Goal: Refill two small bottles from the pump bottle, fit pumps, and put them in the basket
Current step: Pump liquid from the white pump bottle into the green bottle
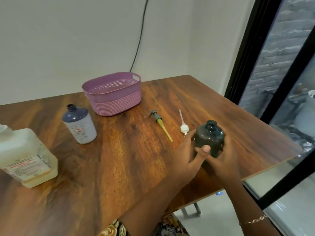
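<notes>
**POSITIONING THE DARK BOTTLE FOR REFILL**

**Current state.** The dark bottle [210,139] is uncapped and roughly upright. It sits well to the right of the basket [112,94] and nearer the person, close to the table [119,159] edge. The left hand [185,155] curls its fingers round the bottle's left side. The right hand [225,160] cups the right side, with a thumb laid across the front. Whether the base rests on the wood cannot be told.

**Surrounding parts.** The white pump [184,127] lies flat just beside the left hand, on its basket side. The grey pump [159,122], with a yellow tube, lies between the white pump and the basket. The blue-shouldered bottle [79,125] stands open just left of the basket. The large pump bottle [27,157] stands far left of the basket, partly cut off by the frame.

**Procedure (recommended).** The step in hand appears to be bringing this bottle to the source.
1. Keep the neck vertical and the grip low on the body.
2. Travel on the person's side of the basket, clearing both pumps so that neither tube is swept aside.
3. Set the bottle down just beside the large pump bottle, its neck under the spout.
4. Steady it with one hand, because the neck is narrow.

**Caution.** The smooth plastic probably slips easily, and the table edge is near.
</notes>
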Available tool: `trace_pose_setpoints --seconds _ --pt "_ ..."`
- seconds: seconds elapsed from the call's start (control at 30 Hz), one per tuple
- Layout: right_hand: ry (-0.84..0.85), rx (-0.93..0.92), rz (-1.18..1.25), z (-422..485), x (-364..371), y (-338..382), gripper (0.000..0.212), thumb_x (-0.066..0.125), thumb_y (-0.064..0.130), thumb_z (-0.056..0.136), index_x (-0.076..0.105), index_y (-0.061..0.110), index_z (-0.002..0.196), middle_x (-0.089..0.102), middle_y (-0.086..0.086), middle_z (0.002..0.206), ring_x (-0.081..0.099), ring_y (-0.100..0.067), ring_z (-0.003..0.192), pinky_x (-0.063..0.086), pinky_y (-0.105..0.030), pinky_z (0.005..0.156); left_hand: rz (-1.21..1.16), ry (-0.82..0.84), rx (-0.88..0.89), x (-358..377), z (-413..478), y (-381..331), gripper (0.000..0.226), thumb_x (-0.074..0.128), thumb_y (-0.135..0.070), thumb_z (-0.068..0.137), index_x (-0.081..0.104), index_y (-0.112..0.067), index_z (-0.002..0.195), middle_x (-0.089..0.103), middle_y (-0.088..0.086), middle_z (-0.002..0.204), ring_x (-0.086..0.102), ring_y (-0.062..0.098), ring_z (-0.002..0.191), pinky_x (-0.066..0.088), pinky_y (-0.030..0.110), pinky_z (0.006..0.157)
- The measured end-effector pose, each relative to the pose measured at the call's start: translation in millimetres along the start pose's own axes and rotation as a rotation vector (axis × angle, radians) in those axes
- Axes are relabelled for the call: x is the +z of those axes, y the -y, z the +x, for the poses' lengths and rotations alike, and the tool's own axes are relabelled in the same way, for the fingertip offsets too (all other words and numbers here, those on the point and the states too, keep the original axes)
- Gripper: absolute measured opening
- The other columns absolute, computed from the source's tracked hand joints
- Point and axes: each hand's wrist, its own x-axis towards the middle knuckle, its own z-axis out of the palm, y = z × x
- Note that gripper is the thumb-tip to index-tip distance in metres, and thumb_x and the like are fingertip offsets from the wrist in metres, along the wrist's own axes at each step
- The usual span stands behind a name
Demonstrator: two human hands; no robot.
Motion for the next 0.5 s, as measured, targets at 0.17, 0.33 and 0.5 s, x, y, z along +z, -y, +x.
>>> trace_pose_setpoints --seconds 0.17,0.33,0.5 --pt "0.077 -0.063 0.128 -5.0 43.1 35.5 0.081 0.084 0.036 0.061 0.036 0.042 0.127 0.053 0.009 0.129 0.052 -0.008 0.117 0.046 -0.035 0.098 0.148 -0.137 0.054 -51.0 -16.6 -1.3 0.051 0.040 -0.058 0.085 0.043 -0.034 0.130 0.055 -0.019 0.122 0.049 -0.004 0.115 0.043 0.023 0.098" --pt "0.174 -0.083 0.271 -12.2 98.1 70.2 0.074 0.079 0.046 0.052 0.041 0.051 0.116 0.056 0.030 0.112 0.054 0.012 0.106 0.046 -0.011 0.086 0.365 -0.284 0.073 -111.6 -39.0 -3.1 0.071 0.029 -0.070 0.083 0.045 -0.023 0.133 0.048 -0.011 0.134 0.035 -0.009 0.125 0.029 0.012 0.103" --pt "0.275 -0.075 0.342 -18.6 145.7 95.6 0.072 0.082 0.050 0.055 0.043 0.055 0.114 0.055 0.036 0.111 0.054 0.004 0.111 0.045 -0.006 0.083 0.610 -0.592 0.212 -173.8 -66.9 -4.6 0.042 0.045 -0.047 0.091 0.060 -0.016 0.115 0.056 -0.008 0.124 0.030 0.000 0.133 0.023 0.006 0.104"
